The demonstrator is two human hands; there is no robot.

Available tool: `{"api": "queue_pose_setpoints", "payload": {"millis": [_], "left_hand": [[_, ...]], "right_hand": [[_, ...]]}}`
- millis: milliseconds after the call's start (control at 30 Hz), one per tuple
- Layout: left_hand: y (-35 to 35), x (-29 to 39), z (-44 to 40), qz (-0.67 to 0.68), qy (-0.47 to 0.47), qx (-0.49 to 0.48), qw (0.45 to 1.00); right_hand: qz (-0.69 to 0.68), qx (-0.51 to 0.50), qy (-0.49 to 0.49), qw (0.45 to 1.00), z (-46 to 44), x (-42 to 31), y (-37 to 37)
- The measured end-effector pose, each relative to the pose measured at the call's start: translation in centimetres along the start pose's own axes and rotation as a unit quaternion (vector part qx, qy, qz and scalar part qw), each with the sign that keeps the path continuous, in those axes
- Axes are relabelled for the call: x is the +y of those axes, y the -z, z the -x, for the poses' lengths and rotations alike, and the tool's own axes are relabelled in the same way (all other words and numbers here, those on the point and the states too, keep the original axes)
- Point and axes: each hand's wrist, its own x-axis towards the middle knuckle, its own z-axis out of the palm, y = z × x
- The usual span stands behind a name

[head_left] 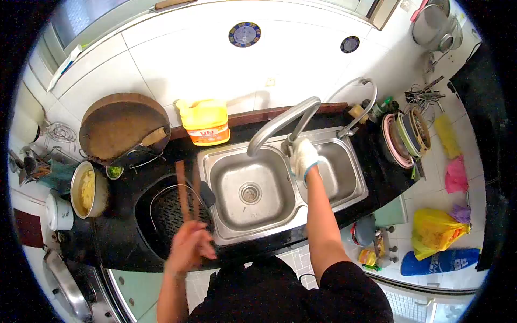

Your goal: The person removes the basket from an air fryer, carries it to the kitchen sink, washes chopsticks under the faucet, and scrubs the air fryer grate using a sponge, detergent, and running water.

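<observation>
My left hand, bare and slightly smeared by motion, is closed around wooden tongs. Their two flat brown arms point away from me, spread a little apart, over the black air fryer basket with its slotted bottom. My right hand wears a white knit glove with a blue cuff. It is curled at the base of the curved metal faucet, over the handle, which the glove mostly covers. Below the faucet lies the double steel sink; no running water is visible.
A yellow detergent jug stands behind the sink. At left are a round wooden board, a pot of pale yellow food and a small bowl of chopped greens. Stacked basins stand at right, and a yellow bag hangs beyond.
</observation>
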Motion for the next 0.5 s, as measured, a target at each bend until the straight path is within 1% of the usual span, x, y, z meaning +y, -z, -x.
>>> {"api": "queue_pose_setpoints", "payload": {"millis": [33,67,100,167,200,233,267,300,367,433,500], "left_hand": [[-1.6,-0.3,-1.5,-0.049,0.026,-0.038,0.998],[-3.0,-1.2,-3.2,-0.033,0.032,-0.076,0.996],[-4.3,-1.5,-4.5,-0.036,0.031,-0.073,0.996],[-6.4,-2.0,-6.8,-0.039,0.048,-0.064,0.996],[-6.9,-2.5,-7.9,-0.04,0.047,-0.064,0.996],[-7.2,-3.1,-8.9,-0.003,0.075,-0.056,0.996],[-7.5,-3.6,-9.7,0.034,0.105,-0.048,0.993],[-8.0,-3.9,-10.3,0.029,0.107,-0.046,0.993],[-9.0,-4.4,-11.5,0.008,0.12,-0.028,0.992],[-9.2,-6.0,-13.2,-0.006,0.12,-0.022,0.993],[-9.8,-6.6,-13.7,-0.06,0.141,0.025,0.988]], "right_hand": [[0.088,-0.046,0.067,0.993,1.0,-1.1,0.8],[0.175,-0.089,0.133,0.971,2.5,-3.4,1.7],[0.17,-0.09,0.133,0.972,2.4,-2.1,1.8],[0.274,-0.086,0.189,0.939,1.4,3.0,1.3],[0.305,-0.07,0.188,0.931,3.1,1.5,1.9],[0.336,-0.054,0.187,0.922,4.9,0.0,2.5],[0.278,-0.049,0.231,0.931,6.4,-1.2,2.3],[0.216,-0.043,0.272,0.937,7.5,-1.5,1.7],[0.239,-0.159,0.319,0.903,9.0,-2.0,-1.6],[0.173,-0.261,0.316,0.895,11.1,-3.7,-5.3],[0.105,-0.244,0.266,0.927,11.0,-4.6,-8.8]]}}
